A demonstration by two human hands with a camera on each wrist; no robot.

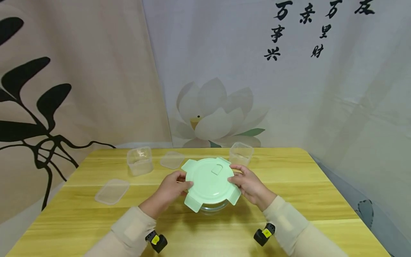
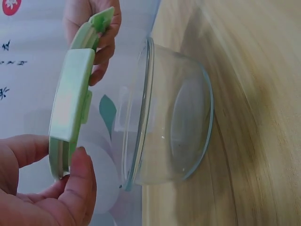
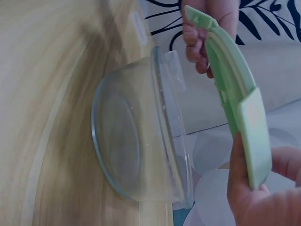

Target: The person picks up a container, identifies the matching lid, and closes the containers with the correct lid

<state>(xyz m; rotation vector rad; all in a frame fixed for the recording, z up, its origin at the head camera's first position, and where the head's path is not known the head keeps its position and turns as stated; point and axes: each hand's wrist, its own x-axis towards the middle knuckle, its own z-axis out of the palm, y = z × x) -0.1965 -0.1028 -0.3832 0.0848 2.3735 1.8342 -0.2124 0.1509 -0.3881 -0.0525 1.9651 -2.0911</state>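
A round, pale green lid [image 1: 210,182] with flaps around its edge is held up between both hands. My left hand [image 1: 174,184] pinches the left edge, thumb on one face and fingers on the other. On the opposite edge my right hand [image 1: 248,184] grips the lid the same way. Below it stands a clear glass bowl [image 2: 181,117] upright on the table, and a gap shows between its rim and the lid in both wrist views. From the head view the lid hides most of the bowl.
A clear plastic container [image 1: 140,162] stands at the back left, another plastic container [image 1: 241,153] behind my right hand. Two flat translucent lids lie on the wooden table [image 1: 305,214]: one lid [image 1: 112,191] at left, one lid [image 1: 172,160] farther back. A printed curtain [image 1: 289,96] hangs behind.
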